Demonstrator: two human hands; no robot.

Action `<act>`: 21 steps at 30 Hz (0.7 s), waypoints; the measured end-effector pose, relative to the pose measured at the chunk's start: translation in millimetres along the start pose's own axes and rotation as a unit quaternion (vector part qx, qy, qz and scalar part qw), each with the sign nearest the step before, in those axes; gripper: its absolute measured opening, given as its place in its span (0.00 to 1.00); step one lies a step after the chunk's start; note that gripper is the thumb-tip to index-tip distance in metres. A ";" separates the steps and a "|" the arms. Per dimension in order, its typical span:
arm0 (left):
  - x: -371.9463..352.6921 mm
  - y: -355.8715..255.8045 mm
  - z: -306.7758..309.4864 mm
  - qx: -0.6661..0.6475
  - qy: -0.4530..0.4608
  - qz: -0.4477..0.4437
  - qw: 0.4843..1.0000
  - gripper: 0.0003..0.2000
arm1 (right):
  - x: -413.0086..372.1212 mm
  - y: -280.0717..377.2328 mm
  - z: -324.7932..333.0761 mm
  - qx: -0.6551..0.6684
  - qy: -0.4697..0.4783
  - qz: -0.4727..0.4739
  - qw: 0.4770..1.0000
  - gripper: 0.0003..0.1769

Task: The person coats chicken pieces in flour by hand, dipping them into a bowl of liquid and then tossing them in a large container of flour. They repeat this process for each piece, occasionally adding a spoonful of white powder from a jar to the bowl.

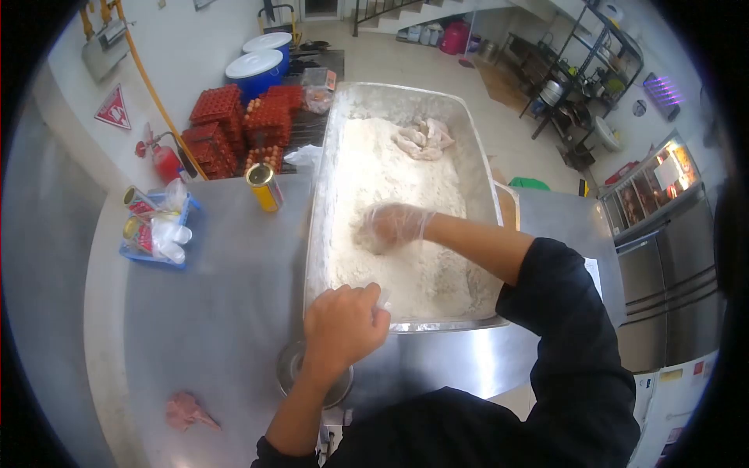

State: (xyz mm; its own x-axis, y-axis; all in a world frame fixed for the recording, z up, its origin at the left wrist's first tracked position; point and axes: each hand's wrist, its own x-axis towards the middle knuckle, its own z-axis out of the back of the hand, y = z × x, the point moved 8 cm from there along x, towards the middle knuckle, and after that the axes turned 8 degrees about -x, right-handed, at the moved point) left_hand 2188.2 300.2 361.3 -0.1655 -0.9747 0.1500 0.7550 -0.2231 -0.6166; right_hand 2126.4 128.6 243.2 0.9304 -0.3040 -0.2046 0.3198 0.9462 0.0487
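A large metal tray (321, 234) of white flour (367, 156) stands on the steel table. My right hand (390, 226), in a clear plastic glove, presses into the flour near the tray's middle; its fingers are blurred and partly buried. Flour-coated pieces that look like chicken (424, 140) lie in the tray's far right corner. My bare left hand (343, 324) is closed in a fist over the near left corner of the tray. Something pale and translucent shows by its thumb, too small to name. Beneath the left wrist is a round metal bowl (290, 363), partly hidden.
A raw piece of meat (189, 411) lies at the table's near left. Further back are a yellow can (265, 189) and a blue basket (160, 257) with cans and white containers. Red egg trays (214, 109) and blue barrels (253, 74) stand beyond the table. At right is a lit display cabinet (651, 187).
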 end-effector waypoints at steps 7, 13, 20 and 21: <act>1.5 -0.5 1.2 0.007 -0.006 0.003 1.000 0.07 | 31.0 -122.2 68.1 -0.021 0.031 -0.219 0.975 0.16; 1.3 -1.6 3.9 -0.013 -0.039 -0.027 0.999 0.07 | 115.6 -137.1 -52.8 -0.318 -0.483 -0.446 0.683 0.14; 1.9 1.0 0.0 -0.022 -0.059 -0.048 0.997 0.06 | 68.4 -222.0 54.3 0.033 -0.095 -0.396 0.913 0.17; 1.8 2.6 -0.8 -0.023 -0.057 -0.051 0.997 0.06 | 71.1 -226.2 62.8 -0.018 -0.146 -0.374 0.916 0.17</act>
State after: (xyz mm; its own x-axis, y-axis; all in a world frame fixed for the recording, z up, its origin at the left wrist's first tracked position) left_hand 2189.3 297.9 359.4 -0.1651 -0.9401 0.2983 0.7083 -0.3235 -0.6274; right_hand 2131.5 -114.0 279.0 0.4636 -0.8802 0.1021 0.8858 0.4629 -0.0315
